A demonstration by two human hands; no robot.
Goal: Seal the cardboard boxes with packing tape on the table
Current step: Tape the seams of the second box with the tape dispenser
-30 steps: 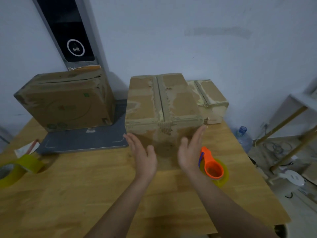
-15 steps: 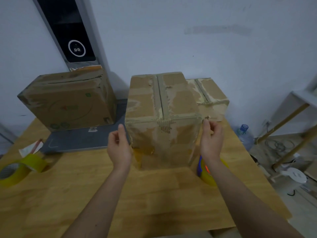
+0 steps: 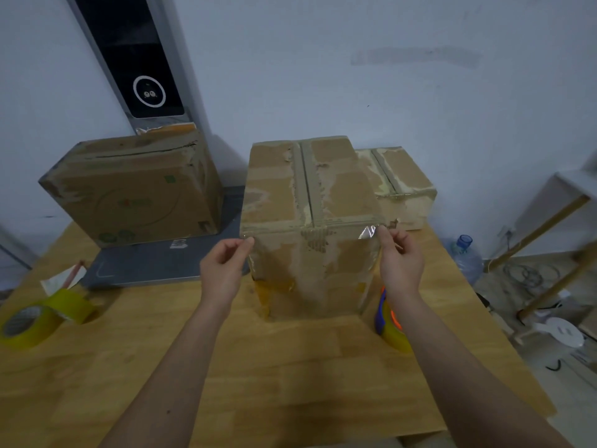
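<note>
On the wooden counter (image 3: 290,367) stood the tall cardboard box (image 3: 310,227), a clear tape strip (image 3: 368,231) stretched across its upper front edge, pinched at the left end by the left hand (image 3: 223,270) and at the right by the right hand (image 3: 400,263).

Plain pale wall (image 3: 355,92) behind; wooden-legged white furniture (image 3: 555,202) stands at right.
</note>
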